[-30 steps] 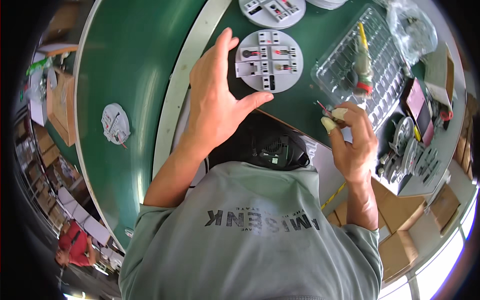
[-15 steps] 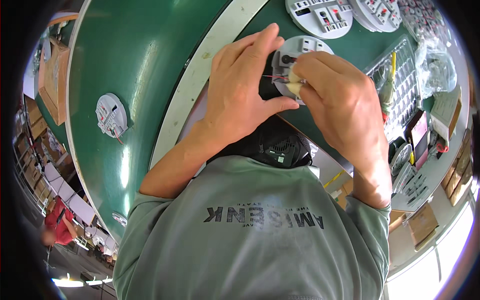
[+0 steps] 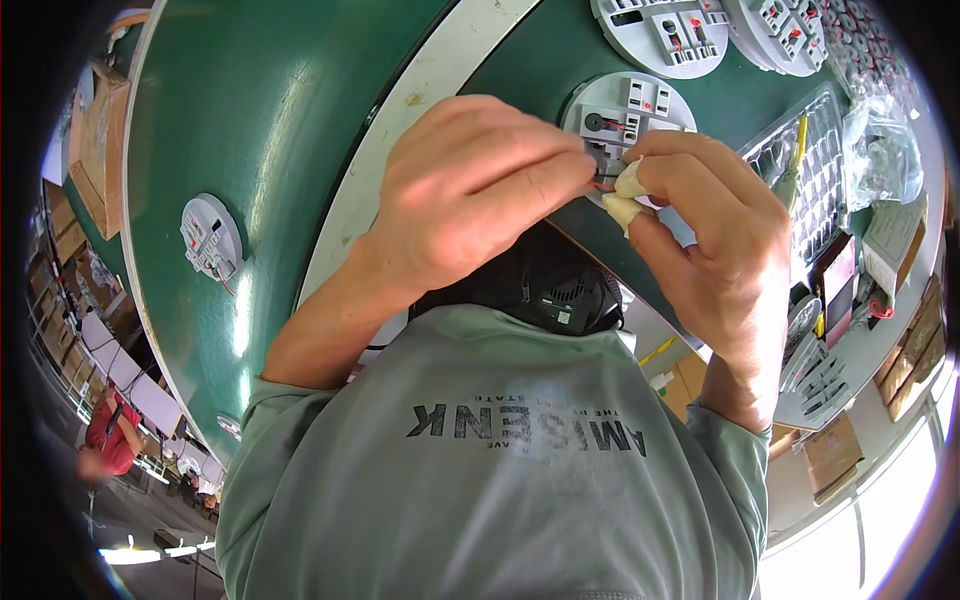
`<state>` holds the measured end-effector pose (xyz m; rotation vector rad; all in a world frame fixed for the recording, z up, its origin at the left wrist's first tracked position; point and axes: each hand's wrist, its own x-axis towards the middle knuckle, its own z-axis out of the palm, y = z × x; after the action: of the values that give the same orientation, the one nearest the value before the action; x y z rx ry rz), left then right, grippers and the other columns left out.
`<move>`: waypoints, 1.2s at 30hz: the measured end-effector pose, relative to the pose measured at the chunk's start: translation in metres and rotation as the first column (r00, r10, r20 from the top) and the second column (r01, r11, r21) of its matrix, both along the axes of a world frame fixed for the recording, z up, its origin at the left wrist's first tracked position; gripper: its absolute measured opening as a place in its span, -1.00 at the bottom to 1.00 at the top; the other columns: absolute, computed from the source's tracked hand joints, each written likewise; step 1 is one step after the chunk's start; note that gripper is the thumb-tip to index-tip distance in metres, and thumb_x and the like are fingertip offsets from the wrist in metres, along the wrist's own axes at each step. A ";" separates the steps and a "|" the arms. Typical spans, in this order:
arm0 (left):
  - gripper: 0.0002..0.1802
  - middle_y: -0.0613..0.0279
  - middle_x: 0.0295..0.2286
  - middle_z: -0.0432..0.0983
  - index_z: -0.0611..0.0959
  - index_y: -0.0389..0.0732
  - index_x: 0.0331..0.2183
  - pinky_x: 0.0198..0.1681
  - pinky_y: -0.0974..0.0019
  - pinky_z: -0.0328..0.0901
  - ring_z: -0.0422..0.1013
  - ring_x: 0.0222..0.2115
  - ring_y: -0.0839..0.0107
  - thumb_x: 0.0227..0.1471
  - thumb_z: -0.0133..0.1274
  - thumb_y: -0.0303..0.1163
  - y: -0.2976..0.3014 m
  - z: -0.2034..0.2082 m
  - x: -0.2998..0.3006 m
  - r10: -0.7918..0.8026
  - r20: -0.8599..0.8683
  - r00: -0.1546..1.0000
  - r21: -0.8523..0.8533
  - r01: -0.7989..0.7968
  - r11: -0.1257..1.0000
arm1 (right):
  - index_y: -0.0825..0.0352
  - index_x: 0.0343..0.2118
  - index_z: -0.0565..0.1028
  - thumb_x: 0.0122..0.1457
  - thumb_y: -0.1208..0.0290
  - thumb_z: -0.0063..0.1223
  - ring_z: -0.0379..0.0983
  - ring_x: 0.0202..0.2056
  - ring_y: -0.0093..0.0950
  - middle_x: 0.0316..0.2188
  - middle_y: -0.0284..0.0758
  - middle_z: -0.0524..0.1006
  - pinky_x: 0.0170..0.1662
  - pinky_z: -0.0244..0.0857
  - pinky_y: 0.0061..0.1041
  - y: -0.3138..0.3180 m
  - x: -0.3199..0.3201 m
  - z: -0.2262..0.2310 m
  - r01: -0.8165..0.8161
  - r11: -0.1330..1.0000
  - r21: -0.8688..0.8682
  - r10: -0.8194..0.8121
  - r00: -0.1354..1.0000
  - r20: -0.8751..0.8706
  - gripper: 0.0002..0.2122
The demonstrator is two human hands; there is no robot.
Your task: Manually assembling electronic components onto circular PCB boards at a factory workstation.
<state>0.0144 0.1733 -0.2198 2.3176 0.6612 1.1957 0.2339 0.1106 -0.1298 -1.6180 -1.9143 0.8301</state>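
Note:
A round grey plastic housing (image 3: 655,100) lies on the green table in front of me, with a black round part and thin red and black wires on it. At its near edge my left hand (image 3: 480,190) is closed, fingertips pinched together at a thin red wire (image 3: 603,186). Opposite it, my right hand (image 3: 710,225) pinches the same wire; pale yellow finger covers (image 3: 626,208) sit on its thumb and index finger. The fingertips of both hands nearly meet, hiding most of the wire.
More grey round housings (image 3: 672,45) lie beyond. A clear compartment tray (image 3: 818,185), a plastic bag (image 3: 885,150) and a yellow-handled tool (image 3: 801,140) are on the right. Left, a moving-belt-like green surface (image 3: 290,130) carries another housing (image 3: 211,237). A person in red (image 3: 112,435) is far left.
My left hand has gone from spread fingers to a pinch, moving in toward the wire. My right hand has shifted slightly right and down. The housings appear further right in view.

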 end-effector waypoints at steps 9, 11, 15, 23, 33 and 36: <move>-0.66 0.16 -0.37 0.70 0.78 -0.33 -0.25 -0.29 0.24 0.47 0.60 -0.40 0.20 -0.18 0.47 -0.56 0.014 0.044 -0.011 -0.082 -0.237 0.968 -0.155 0.045 0.987 | 0.38 -0.28 0.59 -0.07 0.69 0.36 0.62 -0.20 -0.18 -0.16 -0.22 0.66 -0.16 0.52 -0.29 0.007 0.002 0.003 -0.071 0.994 0.077 0.052 0.974 0.222 -0.74; -0.70 0.16 -0.41 0.68 0.77 -0.34 -0.25 -0.33 0.28 0.45 0.58 -0.44 0.20 -0.12 0.45 -0.59 0.006 0.052 0.002 -0.006 -0.142 0.990 -0.350 -0.045 0.936 | 0.37 -0.27 0.59 -0.08 0.69 0.35 0.62 -0.21 -0.19 -0.16 -0.23 0.66 -0.16 0.52 -0.29 0.007 0.001 0.002 -0.108 0.984 0.142 0.080 0.979 0.190 -0.74; -0.71 0.15 -0.43 0.66 0.77 -0.34 -0.22 -0.39 0.30 0.44 0.57 -0.45 0.23 -0.06 0.44 -0.61 0.001 0.060 0.002 -0.134 -0.155 0.979 -0.685 -0.009 0.728 | 0.36 -0.26 0.59 -0.10 0.69 0.36 0.61 -0.22 -0.21 -0.16 -0.25 0.66 -0.17 0.52 -0.29 0.005 0.000 0.002 -0.132 0.972 0.192 0.094 0.976 0.195 -0.72; -0.49 0.12 -0.27 0.71 0.76 -0.27 -0.03 -0.25 0.22 0.51 0.62 -0.28 0.18 -0.10 0.48 -0.56 0.001 0.034 -0.018 -0.075 -0.256 0.964 -0.355 -0.021 0.935 | 0.37 -0.25 0.59 -0.12 0.67 0.38 0.60 -0.19 -0.19 -0.15 -0.24 0.64 -0.16 0.51 -0.25 0.011 -0.001 -0.011 -0.141 0.978 0.153 0.097 0.959 0.266 -0.69; 0.03 -0.01 0.15 0.54 0.53 -0.25 0.28 0.26 -0.01 0.31 0.40 0.24 -0.02 -0.28 0.58 -0.38 0.003 0.004 0.006 -0.088 -0.287 0.954 -0.351 -0.019 0.936 | 0.37 -0.24 0.60 -0.07 0.70 0.35 0.61 -0.17 -0.14 -0.15 -0.21 0.65 -0.15 0.52 -0.24 0.029 -0.011 -0.021 -0.169 0.983 0.065 0.147 0.954 0.262 -0.72; 0.02 0.00 0.11 0.57 0.57 -0.27 0.24 0.25 -0.01 0.33 0.44 0.21 -0.02 -0.31 0.59 -0.35 0.002 -0.004 0.006 -0.038 -0.250 0.967 -0.330 -0.048 0.943 | 0.38 -0.26 0.61 -0.07 0.72 0.32 0.62 -0.21 -0.14 -0.17 -0.20 0.66 -0.18 0.53 -0.27 0.027 -0.010 -0.030 -0.102 0.990 0.102 0.095 0.993 0.070 -0.74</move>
<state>0.0204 0.1752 -0.2238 2.1908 0.8846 0.7230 0.2234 0.1379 -0.1596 -1.5156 -2.0622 0.7097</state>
